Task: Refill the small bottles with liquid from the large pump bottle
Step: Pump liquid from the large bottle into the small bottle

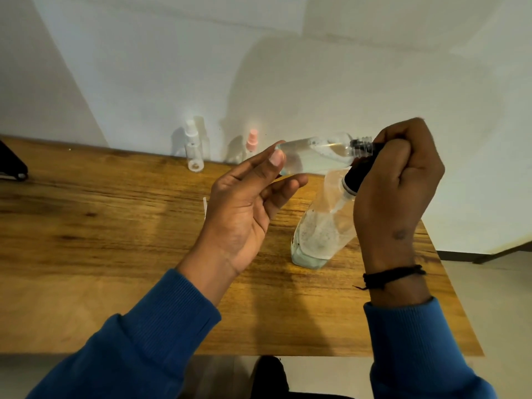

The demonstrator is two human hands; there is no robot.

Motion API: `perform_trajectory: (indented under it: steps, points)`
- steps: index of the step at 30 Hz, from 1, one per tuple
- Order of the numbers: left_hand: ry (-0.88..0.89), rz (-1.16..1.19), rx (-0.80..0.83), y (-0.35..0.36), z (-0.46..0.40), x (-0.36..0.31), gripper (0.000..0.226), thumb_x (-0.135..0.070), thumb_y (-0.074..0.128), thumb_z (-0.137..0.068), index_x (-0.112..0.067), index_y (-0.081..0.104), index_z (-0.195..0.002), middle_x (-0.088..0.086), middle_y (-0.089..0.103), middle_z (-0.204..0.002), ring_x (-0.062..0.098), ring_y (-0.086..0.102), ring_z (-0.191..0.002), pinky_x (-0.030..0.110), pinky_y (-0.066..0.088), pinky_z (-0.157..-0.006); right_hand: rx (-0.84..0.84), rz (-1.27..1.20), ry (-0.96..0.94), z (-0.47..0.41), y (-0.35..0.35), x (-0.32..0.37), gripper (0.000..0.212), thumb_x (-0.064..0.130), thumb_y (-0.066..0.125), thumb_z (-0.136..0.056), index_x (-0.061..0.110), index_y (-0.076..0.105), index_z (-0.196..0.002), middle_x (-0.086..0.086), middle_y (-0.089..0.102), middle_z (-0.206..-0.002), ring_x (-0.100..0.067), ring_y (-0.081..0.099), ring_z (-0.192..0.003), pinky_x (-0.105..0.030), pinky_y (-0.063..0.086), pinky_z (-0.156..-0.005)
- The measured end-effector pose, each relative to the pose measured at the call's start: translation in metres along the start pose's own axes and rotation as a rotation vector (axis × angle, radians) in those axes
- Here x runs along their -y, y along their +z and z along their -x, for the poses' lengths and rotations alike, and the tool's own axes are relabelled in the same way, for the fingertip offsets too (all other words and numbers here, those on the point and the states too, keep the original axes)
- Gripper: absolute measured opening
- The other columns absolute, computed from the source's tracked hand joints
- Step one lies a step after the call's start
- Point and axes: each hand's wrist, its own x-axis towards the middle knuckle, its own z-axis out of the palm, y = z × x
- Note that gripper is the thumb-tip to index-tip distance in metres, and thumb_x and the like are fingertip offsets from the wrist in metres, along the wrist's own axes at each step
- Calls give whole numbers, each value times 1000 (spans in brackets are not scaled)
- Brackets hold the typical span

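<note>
My left hand (247, 203) holds a small clear bottle (316, 156) by its base between thumb and fingertips, lying nearly level with its threaded open neck (363, 146) pointing right. My right hand (400, 185) is curled over the black pump head (358, 177) of the large clear pump bottle (319, 234), which stands tilted on the table with pale liquid at its bottom. The small bottle's neck meets the pump's nozzle under my right fingers. The nozzle tip itself is hidden.
At the back of the wooden table (115, 254), against the wall, stand a small clear bottle with a white spray cap (194, 149) and one with a pink spray cap (251, 145). A thin white tube (205, 207) lies by my left wrist. A dark object (11, 165) sits far left.
</note>
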Motion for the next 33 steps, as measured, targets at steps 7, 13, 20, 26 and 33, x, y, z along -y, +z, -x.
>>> perform_trajectory:
  steps: [7,13,20,26,33]
  points:
    - [-7,2,9,1,0,0,40,-16,69,-79,-1,67,-116,19,69,-111,25,73,-83,21,59,-69,-15,25,-31,-3,-4,0,28,-9,31,-91,7,50,-78,13,42,-53,0,46,-45,-12,32,-46]
    - [-12,9,2,1,0,0,35,-17,70,-79,-1,68,-109,17,70,-103,24,73,-81,21,59,-68,1,7,2,0,0,-2,29,-11,30,-91,5,51,-79,17,44,-52,3,46,-46,-8,31,-46]
    - [7,-10,36,-1,0,0,37,-15,70,-79,-1,66,-113,16,68,-106,25,73,-84,21,59,-71,-3,10,-11,-1,0,-2,28,-9,30,-91,7,49,-79,16,43,-53,0,48,-45,-12,33,-46]
    - [11,-19,8,1,0,2,37,-17,71,-75,1,66,-107,19,64,-105,23,73,-80,21,60,-70,6,38,-37,-3,-3,0,27,-9,32,-90,6,50,-77,13,43,-52,-1,42,-45,-10,33,-48]
    - [7,-14,-18,1,1,1,37,-19,73,-73,2,67,-103,21,66,-99,23,73,-78,21,59,-68,5,25,-23,0,-1,-3,27,-10,31,-91,5,50,-78,15,44,-53,-1,42,-45,-11,31,-46]
